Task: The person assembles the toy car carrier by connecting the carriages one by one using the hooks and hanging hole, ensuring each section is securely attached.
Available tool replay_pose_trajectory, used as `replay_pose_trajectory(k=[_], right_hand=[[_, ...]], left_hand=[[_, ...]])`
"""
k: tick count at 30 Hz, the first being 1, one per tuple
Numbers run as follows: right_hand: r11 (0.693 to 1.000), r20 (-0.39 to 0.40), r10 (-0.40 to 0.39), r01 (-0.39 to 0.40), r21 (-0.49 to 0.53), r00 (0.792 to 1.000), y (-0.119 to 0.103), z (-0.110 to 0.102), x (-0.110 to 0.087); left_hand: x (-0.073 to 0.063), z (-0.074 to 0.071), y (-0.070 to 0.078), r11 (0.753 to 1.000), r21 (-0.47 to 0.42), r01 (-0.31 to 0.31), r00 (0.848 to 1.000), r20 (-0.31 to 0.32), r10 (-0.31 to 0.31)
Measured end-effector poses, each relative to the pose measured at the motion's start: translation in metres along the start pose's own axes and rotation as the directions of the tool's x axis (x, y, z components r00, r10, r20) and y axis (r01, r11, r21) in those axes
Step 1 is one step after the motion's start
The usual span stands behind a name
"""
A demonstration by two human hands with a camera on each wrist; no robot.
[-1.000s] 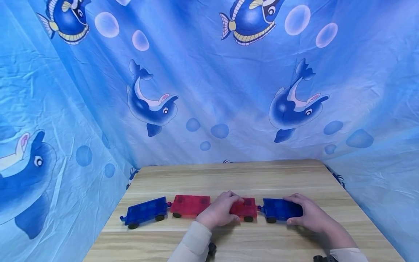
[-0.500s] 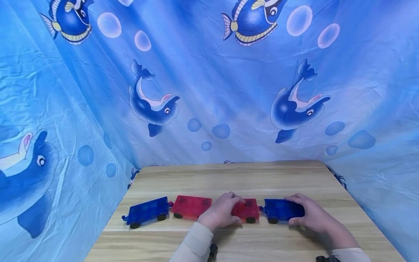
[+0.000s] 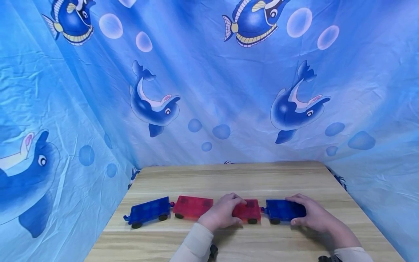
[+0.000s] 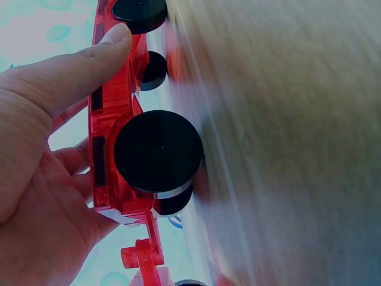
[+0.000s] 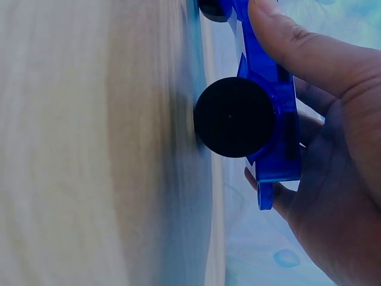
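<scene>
My left hand [image 3: 220, 211] grips the right-hand red toy train car [image 3: 250, 211] from above, thumb on the near side. In the left wrist view that red car [image 4: 110, 119] has its black wheels at the table, and a red coupler sticks out below. My right hand [image 3: 312, 214] holds the right-hand blue toy train car [image 3: 283, 210] by its right end. A small hook [image 3: 263, 210] lies between these two cars. In the right wrist view, thumb and fingers lie on either side of the blue car [image 5: 277, 125].
Left of my left hand stand another red car [image 3: 193, 206] and an angled blue car [image 3: 150, 211], meeting at a coupler [image 3: 172, 204]. The join between the red cars is hidden by my hand. A blue sea-print curtain [image 3: 203, 91] surrounds the wooden table [image 3: 229, 178].
Cars and both hands have shifted slightly to the right in the head view. Part of that is the camera's own small movement. Both grips are unchanged.
</scene>
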State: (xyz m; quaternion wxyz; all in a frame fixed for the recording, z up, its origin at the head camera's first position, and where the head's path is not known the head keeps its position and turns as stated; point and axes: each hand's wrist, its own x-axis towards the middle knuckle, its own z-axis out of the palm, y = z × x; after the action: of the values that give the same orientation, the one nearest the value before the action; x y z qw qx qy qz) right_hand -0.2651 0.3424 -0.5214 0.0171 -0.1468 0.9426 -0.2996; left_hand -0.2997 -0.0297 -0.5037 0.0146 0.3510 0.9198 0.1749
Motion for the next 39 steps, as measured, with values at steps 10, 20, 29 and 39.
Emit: replay_pose_trajectory(k=[10, 20, 29, 39], right_hand=[[1.000, 0.000, -0.011, 0.011, 0.019, 1.000, 0.001, -0.001, 0.000], [1.000, 0.004, -0.010, 0.010, -0.027, 1.000, 0.004, -0.007, -0.004], [0.999, -0.003, -0.040, 0.040, -0.024, 0.999, 0.008, -0.014, -0.011], [0.999, -0.009, -0.040, 0.039, -0.031, 0.999, 0.018, -0.020, -0.015]], left_hand=[[0.001, 0.002, -0.002, 1.000, -0.008, 0.001, 1.000, 0.011, -0.001], [-0.006, -0.002, -0.013, 0.998, -0.041, -0.038, 0.999, -0.030, 0.037], [-0.026, -0.021, -0.039, 0.995, -0.100, 0.030, 0.999, -0.018, -0.032], [-0.067, -0.048, -0.098, 0.991, -0.006, 0.133, 0.991, -0.005, -0.133]])
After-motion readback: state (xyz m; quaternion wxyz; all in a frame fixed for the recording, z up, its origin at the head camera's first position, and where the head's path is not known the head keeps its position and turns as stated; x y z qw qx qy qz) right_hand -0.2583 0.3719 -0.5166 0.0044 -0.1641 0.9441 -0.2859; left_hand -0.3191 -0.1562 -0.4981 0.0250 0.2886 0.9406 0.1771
